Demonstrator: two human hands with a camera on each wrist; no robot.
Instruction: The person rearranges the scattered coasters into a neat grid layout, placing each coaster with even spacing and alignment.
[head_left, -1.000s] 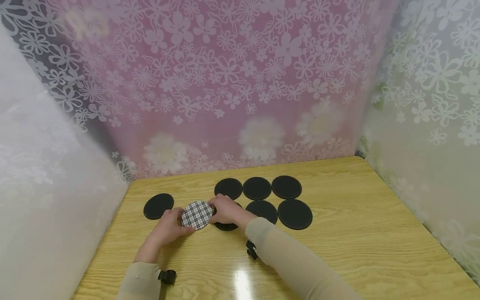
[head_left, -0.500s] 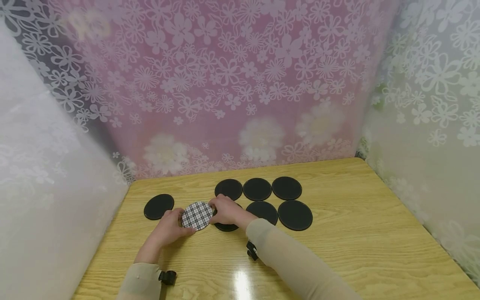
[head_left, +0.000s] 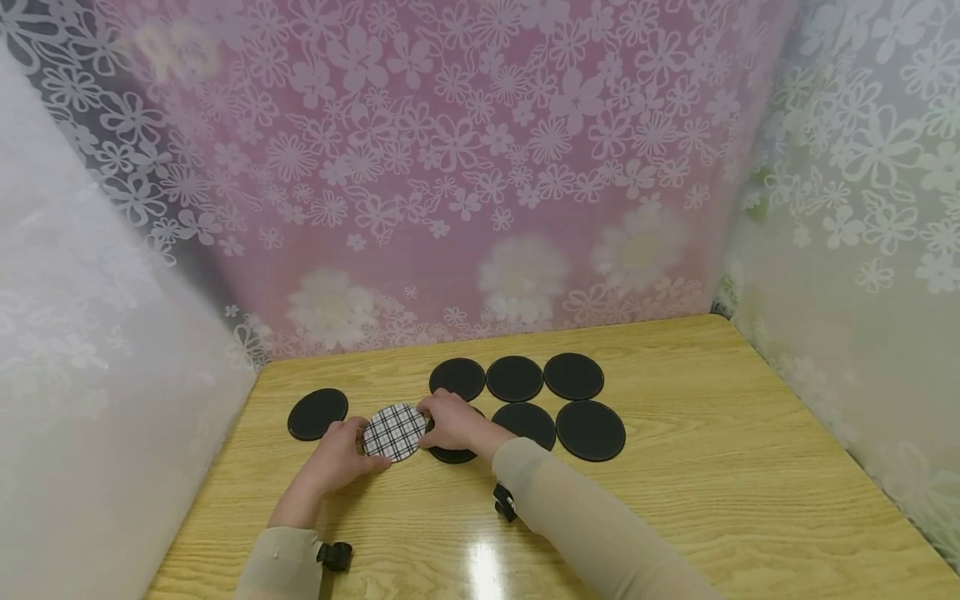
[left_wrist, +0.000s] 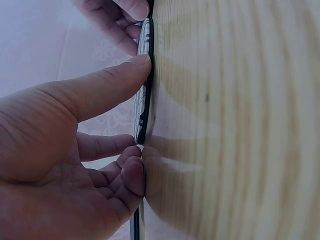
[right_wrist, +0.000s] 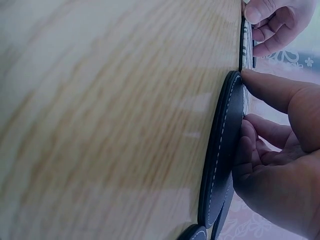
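A round plaid coaster, white with dark lines, lies on the table between my two hands. My left hand grips its left side, thumb at the near rim and a finger at the far left rim. On the right rim, my right hand holds it by thumb and fingertips. Seen edge-on in the left wrist view, the coaster has a dark underside and sits at the tabletop. A black stitched coaster lies beneath my right hand, partly hidden by it.
Several black round coasters stand in two rows to the right, among them one at the right end. Another black coaster lies alone at the left. The wooden table is bounded by flowered curtains behind and at both sides.
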